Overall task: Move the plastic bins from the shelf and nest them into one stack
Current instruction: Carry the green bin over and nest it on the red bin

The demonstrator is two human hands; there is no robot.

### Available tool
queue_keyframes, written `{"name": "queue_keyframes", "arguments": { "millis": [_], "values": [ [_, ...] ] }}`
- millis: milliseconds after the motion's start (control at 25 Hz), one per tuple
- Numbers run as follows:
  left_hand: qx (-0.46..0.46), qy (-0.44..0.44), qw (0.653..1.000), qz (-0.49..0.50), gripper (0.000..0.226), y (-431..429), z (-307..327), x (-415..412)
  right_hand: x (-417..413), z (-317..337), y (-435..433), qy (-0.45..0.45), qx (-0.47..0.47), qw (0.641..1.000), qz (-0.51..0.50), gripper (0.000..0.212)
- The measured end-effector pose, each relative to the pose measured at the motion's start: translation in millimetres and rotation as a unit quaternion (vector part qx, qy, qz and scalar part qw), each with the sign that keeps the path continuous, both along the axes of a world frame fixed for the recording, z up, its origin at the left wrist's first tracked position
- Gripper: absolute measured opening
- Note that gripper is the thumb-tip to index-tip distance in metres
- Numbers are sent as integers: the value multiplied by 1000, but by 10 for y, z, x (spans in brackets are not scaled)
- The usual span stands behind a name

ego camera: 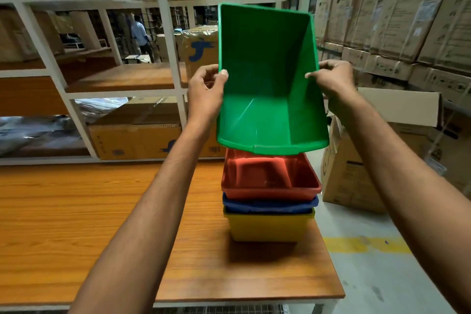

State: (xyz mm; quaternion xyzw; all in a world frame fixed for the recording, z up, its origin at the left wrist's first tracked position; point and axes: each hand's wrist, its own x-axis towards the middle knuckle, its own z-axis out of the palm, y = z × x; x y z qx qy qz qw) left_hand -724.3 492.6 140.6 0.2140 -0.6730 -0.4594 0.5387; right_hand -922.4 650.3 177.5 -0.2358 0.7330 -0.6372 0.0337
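Note:
A green plastic bin [267,79] is held in the air, tilted with its open side toward me. My left hand [206,92] grips its left rim and my right hand [334,79] grips its right rim. Just below it a nested stack stands on the wooden table [102,211]: a red bin [270,178] on top, a blue bin [270,205] under it, and a yellow bin [267,227] at the bottom. The green bin's lower edge hangs just above the red bin's far rim, hiding it.
A white metal shelf [163,41] with wooden boards stands behind the table, holding cardboard boxes [142,135]. An open cardboard box [356,166] sits on the floor to the right. Stacked cartons [397,7] line the right wall. A person [140,35] stands far behind the shelf.

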Motion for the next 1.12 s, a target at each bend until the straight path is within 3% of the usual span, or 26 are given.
{"name": "queue_keyframes", "arguments": {
  "millis": [120,280,400,560,720,840,960,1120],
  "values": [
    [139,-49,988,-41,12,-152,46,17,-3,-52,141,-165,17,978,124,21],
    [247,-174,952,-52,14,-274,-128,-3,-95,-277,167,-285,48,945,152,3],
    [318,-139,935,-71,22,-341,-355,-54,-94,-396,159,-322,27,934,151,4],
    [320,-140,931,-105,31,-378,-422,-127,-89,-369,178,-305,26,941,148,6],
    [291,-153,940,-89,21,-363,-405,-166,-197,-430,144,-333,1,932,143,12],
    [287,-172,939,-80,18,-336,-562,-154,-208,-568,147,-345,13,928,140,16],
    [297,-180,935,-72,11,-302,-796,-155,-151,-686,155,-358,34,922,140,5],
    [296,-206,930,-66,22,-236,-919,-94,-137,-869,131,-360,70,921,128,13]
  ]
}}
